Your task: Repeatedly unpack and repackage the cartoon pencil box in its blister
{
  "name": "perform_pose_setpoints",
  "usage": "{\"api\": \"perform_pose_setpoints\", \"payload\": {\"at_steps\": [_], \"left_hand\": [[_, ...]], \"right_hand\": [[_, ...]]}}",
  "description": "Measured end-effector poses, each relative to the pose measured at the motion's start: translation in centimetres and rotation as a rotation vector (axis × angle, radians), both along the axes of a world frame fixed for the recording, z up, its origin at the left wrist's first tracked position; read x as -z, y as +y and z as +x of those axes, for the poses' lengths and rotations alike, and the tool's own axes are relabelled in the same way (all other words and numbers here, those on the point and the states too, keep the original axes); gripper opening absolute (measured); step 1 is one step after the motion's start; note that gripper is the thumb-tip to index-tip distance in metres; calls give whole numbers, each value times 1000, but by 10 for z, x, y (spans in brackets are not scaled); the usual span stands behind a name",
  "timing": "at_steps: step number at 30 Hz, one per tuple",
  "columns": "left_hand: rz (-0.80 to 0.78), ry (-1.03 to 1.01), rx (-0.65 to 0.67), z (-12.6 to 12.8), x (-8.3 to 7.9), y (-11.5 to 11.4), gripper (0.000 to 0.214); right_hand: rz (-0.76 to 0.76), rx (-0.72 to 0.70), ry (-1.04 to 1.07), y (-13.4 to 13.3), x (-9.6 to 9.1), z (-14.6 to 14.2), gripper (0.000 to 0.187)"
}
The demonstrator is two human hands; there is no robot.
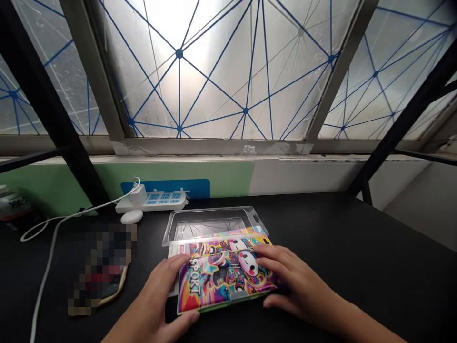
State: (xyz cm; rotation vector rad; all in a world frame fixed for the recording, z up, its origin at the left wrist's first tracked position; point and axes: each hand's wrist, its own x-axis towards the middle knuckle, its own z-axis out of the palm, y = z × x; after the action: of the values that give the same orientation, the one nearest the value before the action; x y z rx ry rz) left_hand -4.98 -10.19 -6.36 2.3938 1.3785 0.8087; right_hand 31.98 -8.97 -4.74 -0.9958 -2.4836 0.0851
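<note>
A flat, brightly printed pencil case (228, 281) lies on the black table, with a cartoon face, the word SPORT, a grey tab on the near edge and a green side. My left hand (160, 295) spans its left end, thumb at the near edge and fingers at the far left corner. At the right end, my right hand (293, 281) rests its fingers on the printed top, with the thumb by the near right corner. Just behind is a matching printed card (217, 246), partly covered by the case. A clear plastic tray (210, 226) lies over the card's far part.
A white power strip (160, 201) with a plugged-in charger and cable (57, 238) stands by the wall. Near it is a white oval object (132, 217). A blurred-out item (103, 271) lies left of my hand. A bottle (16, 207) is at far left; black metal posts rise both sides.
</note>
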Motion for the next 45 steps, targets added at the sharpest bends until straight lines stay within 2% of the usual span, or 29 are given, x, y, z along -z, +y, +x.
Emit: {"api": "perform_pose_setpoints", "payload": {"at_steps": [5,7,9,11,14,17,20,21,23,25,28,31,33,37,39,41,45], "left_hand": [[23,-69,-84,3,7,3,90],[40,-67,-65,5,6,4,96],[35,-70,-42,7,2,3,105],[-4,-76,-47,8,-2,2,113],[-63,-77,-72,7,-5,1,116],[-51,-73,-80,4,-4,1,102],[-34,-86,-100,2,-3,4,64],[-37,-101,-114,2,-4,4,54],[-56,-140,-147,3,-4,6,45],[-80,-164,-158,2,-3,6,45],[-87,-138,-133,1,0,7,52],[-71,-36,-102,1,1,8,45],[-68,18,-107,3,-1,9,39],[-70,4,-186,5,-1,10,46],[-79,-25,-195,3,2,9,51],[-88,-50,-171,2,4,8,58],[-86,-49,-125,5,1,5,83]], "right_hand": [[-195,58,69,9,-15,11,64],[-283,77,128,17,-27,11,50],[-369,153,200,28,-37,8,40],[-416,271,275,39,-43,1,42],[-381,402,390,48,-43,-9,40],[-329,335,409,42,-38,-10,35],[-357,143,299,26,-29,4,30],[-369,98,263,20,-25,11,32],[-374,63,220,11,-16,21,51],[-348,82,218,4,-8,27,61],[-340,210,285,4,-6,22,50],[-419,335,338,11,-12,11,42],[-383,354,277,17,-18,3,36],[-46,344,26,24,-26,-10,23],[67,318,-73,23,-32,-19,19],[89,276,-136,20,-40,-32,21],[13,229,-195,16,-47,-69,27]]}}
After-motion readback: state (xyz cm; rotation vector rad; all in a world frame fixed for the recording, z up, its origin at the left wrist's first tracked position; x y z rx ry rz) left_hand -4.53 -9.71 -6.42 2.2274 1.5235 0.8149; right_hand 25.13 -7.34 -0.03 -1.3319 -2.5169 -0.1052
